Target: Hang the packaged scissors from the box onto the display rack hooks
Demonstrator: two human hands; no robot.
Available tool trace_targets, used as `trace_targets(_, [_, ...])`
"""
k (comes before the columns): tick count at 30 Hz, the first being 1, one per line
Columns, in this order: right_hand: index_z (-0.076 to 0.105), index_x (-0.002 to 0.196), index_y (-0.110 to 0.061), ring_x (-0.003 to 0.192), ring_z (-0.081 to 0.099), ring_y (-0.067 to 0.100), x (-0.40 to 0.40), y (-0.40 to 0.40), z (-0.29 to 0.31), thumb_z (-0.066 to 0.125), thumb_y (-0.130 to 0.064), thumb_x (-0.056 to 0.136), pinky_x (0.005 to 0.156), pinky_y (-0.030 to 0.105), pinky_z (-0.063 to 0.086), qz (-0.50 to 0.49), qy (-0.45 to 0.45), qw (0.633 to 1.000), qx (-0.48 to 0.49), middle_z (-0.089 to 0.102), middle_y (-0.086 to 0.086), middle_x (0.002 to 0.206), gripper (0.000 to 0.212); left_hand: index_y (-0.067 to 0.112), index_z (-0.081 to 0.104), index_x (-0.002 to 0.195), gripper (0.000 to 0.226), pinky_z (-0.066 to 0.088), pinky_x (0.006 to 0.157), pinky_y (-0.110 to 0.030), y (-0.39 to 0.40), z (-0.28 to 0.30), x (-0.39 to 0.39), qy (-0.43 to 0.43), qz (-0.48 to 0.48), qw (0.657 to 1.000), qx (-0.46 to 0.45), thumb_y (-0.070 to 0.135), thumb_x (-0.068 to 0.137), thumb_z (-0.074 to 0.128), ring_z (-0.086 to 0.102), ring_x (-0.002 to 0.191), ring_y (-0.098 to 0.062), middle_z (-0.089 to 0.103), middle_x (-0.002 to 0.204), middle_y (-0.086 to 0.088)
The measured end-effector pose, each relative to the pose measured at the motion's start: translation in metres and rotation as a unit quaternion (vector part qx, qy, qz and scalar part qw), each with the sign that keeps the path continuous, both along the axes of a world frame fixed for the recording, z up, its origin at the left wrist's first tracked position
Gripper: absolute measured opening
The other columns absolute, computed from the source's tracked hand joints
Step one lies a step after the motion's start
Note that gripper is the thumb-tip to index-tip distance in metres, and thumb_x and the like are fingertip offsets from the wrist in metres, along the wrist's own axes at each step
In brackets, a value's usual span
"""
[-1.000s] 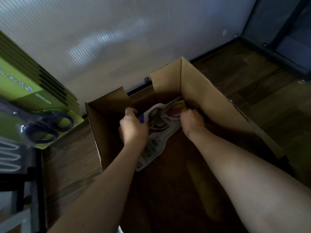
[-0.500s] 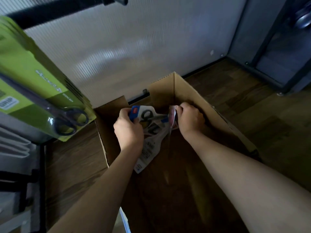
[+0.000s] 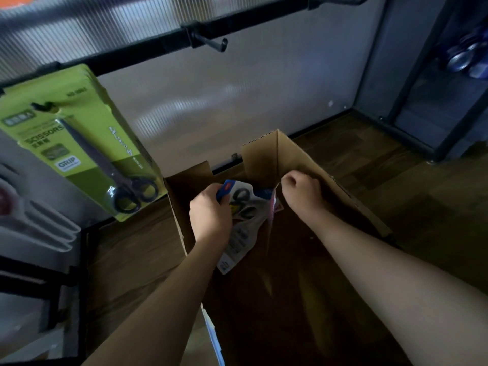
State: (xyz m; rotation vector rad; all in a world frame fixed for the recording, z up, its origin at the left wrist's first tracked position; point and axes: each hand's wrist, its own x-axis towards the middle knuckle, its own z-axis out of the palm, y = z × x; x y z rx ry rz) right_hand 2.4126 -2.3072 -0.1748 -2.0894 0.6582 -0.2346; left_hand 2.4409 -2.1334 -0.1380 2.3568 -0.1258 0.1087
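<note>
The big brown cardboard box sits open on the dark wood floor right under me, and both my arms reach down into it. Above the box runs the long black rail of the display rack. One short black hook sticks out of that rail with nothing on it. It is up and a little to the left of my hands. Further left, a green card pack with black scissors already hangs from another hook.

In the box, between my two hands, are the white and blue packs of scissors. The one I see best lies long ways from the far side of the box back toward me, with its blue top end away from me.

My left hand has its fingers curled round the blue top corner of that pack. My right hand is curled too, and it seems to pinch the thin edge of another pack that stands on its side, but that part is dark and I am not quite sure.

I think the next move is to lift up and forward. My left hand is nearer the bare hook, so it has the shorter way to go, and the pack's top end already points toward the rack
</note>
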Motion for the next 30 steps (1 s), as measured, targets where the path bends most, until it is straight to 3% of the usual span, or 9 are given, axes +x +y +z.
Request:
trace_targets(3, [0.062,0.089,-0.013,0.065,0.051,0.002,-0.001,0.003,0.003,0.055,-0.031,0.094,0.053,0.014,0.033,-0.013,-0.007,1.0,-0.01,0.059,-0.006,0.074,0.02,0.01,0.062,0.118,0.028,0.045,0.079,-0.025,0.005,-0.002,0.001,0.0,-0.045,0.999,0.012,0.004,0.092,0.053,0.057,0.096,-0.017,0.063,0.111,-0.007])
trace_targets(8, [0.057,0.107,-0.006,0.097,0.059,0.024,0.003,0.019,0.01,0.057,-0.002,0.087,0.068,0.021,0.036,-0.061,-0.02,0.998,-0.018,0.063,0.012,0.104,0.021,0.008,0.058,0.123,0.041,0.037,0.085,-0.017,0.008,-0.008,-0.005,0.015,-0.13,0.988,0.088,-0.006,0.086,0.052,0.052,0.11,-0.021,0.055,0.121,-0.009])
trace_targets(12, [0.028,0.146,-0.009,0.117,0.054,0.024,0.002,0.027,0.032,0.052,-0.003,0.091,0.091,0.029,0.045,-0.007,0.008,1.0,0.029,0.055,0.01,0.126,0.06,0.007,0.06,0.111,0.025,0.052,0.081,-0.037,0.015,-0.009,-0.007,0.183,-0.014,0.981,0.066,0.003,0.087,0.057,0.057,0.1,-0.029,0.056,0.115,-0.014])
trace_targets(14, [0.046,0.137,-0.008,0.11,0.058,0.021,0.002,0.028,0.038,0.048,-0.002,0.092,0.088,0.027,0.049,0.047,0.014,0.998,0.035,0.06,0.01,0.122,0.046,0.002,0.062,0.111,0.025,0.052,0.078,-0.035,0.02,-0.004,-0.008,0.23,0.036,0.971,0.057,0.003,0.086,0.057,0.059,0.103,-0.033,0.06,0.115,-0.019])
trace_targets(17, [0.069,0.108,-0.009,0.088,0.058,0.013,0.001,0.031,0.047,0.048,0.0,0.089,0.061,0.01,0.043,0.074,-0.029,0.996,0.038,0.067,0.006,0.1,0.029,0.007,0.066,0.113,0.027,0.039,0.076,-0.025,0.02,0.007,-0.008,0.187,0.05,0.98,0.039,0.006,0.088,0.058,0.055,0.11,-0.03,0.061,0.118,-0.016])
trace_targets(20, [0.072,0.094,-0.015,0.073,0.055,0.009,-0.001,0.028,0.06,0.055,-0.004,0.086,0.053,0.004,0.035,0.074,-0.055,0.995,0.049,0.062,-0.003,0.082,0.021,0.015,0.07,0.105,0.024,0.039,0.076,-0.024,0.012,0.02,-0.009,0.148,0.051,0.988,-0.009,0.007,0.084,0.06,0.058,0.105,-0.026,0.066,0.11,-0.01])
trace_targets(23, [0.068,0.08,-0.03,0.071,0.06,0.009,-0.002,0.021,0.079,0.067,-0.027,0.075,0.068,0.019,0.05,0.08,-0.092,0.992,0.046,0.063,-0.011,0.074,0.006,0.017,0.071,0.096,0.027,0.037,0.071,-0.019,0.004,0.038,-0.014,0.094,0.013,0.995,-0.036,0.001,0.082,0.056,0.059,0.093,-0.019,0.068,0.097,-0.003])
trace_targets(26, [0.065,0.075,-0.027,0.077,0.062,0.015,-0.005,0.017,0.106,0.073,-0.019,0.076,0.08,0.043,0.053,0.105,-0.181,0.972,0.102,0.068,0.0,0.082,0.011,0.014,0.072,0.1,0.03,0.036,0.069,-0.016,0.004,0.07,-0.013,-0.01,-0.022,0.999,-0.024,-0.003,0.081,0.056,0.061,0.088,-0.021,0.07,0.095,-0.008])
trace_targets(30, [0.063,0.082,-0.02,0.082,0.062,0.02,-0.006,0.022,0.153,0.068,-0.006,0.084,0.079,0.039,0.051,0.149,-0.266,0.937,0.171,0.067,0.013,0.089,0.015,0.008,0.069,0.096,0.022,0.058,0.071,-0.039,0.012,0.121,-0.012,-0.081,-0.071,0.993,-0.051,-0.003,0.077,0.068,0.068,0.069,-0.027,0.07,0.085,-0.012])
